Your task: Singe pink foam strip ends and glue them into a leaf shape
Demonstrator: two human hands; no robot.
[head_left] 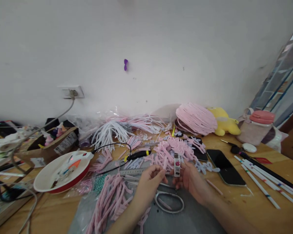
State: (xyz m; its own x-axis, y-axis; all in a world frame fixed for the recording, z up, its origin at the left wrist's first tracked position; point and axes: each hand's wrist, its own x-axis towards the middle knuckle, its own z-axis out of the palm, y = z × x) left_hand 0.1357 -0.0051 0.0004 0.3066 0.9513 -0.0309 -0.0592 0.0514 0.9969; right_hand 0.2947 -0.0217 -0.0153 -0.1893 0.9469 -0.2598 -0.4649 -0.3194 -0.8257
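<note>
My left hand (150, 182) is closed in a pinch, with a short pink pipe cleaner (165, 163) standing up from its fingertips. Just to the right, my right hand (191, 180) grips a small white lighter (177, 166) that has a red apple printed on its side. I see no flame at its top. Both hands are close together above a grey mat (180, 217). Under them lies a pair of scissors (169, 211), its blades partly covered by my hands. Behind is a heap of pink pipe cleaner pieces (174, 146).
A red-and-white bowl (45, 183) holds a glue gun (73, 161). Pink pipe cleaner loops (109, 195) cover the mat's left. On the right lie a phone (226, 167) and several striped white sticks (260, 185). White pipe cleaners (112, 133) and a yellow plush toy (223, 122) are along the wall.
</note>
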